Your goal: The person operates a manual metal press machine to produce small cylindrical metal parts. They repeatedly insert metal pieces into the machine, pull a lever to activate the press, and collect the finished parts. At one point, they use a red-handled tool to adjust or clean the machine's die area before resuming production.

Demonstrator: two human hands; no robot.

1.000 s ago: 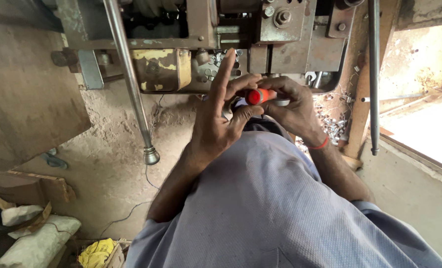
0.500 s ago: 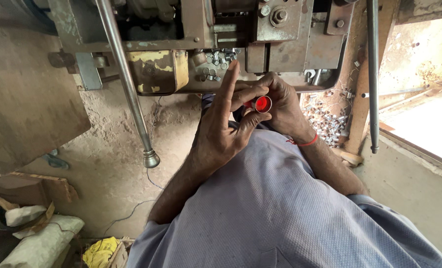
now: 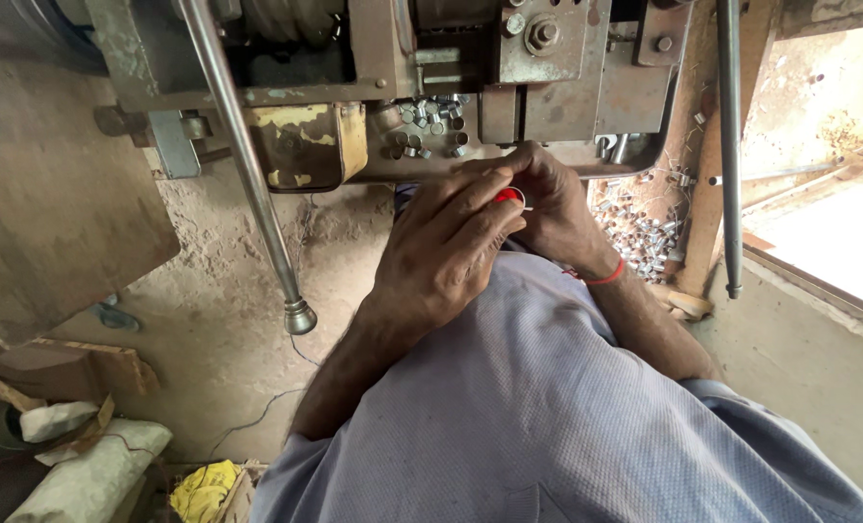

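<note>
The scene is lit by daylight from the right, where the pale ground (image 3: 829,232) is washed out and very bright. The left side is dimmer, and the wall (image 3: 54,194) there is shaded. The machine (image 3: 402,87) is seen sharply. Lines are bent a little at the edges.

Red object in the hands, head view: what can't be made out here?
- Red object, head view: only a sliver shows; the left hand and right hand cover the rest, so its shape is unclear.
- Machine: upper part cut off by the top edge.
- Small metal pieces: too small to identify.
</note>
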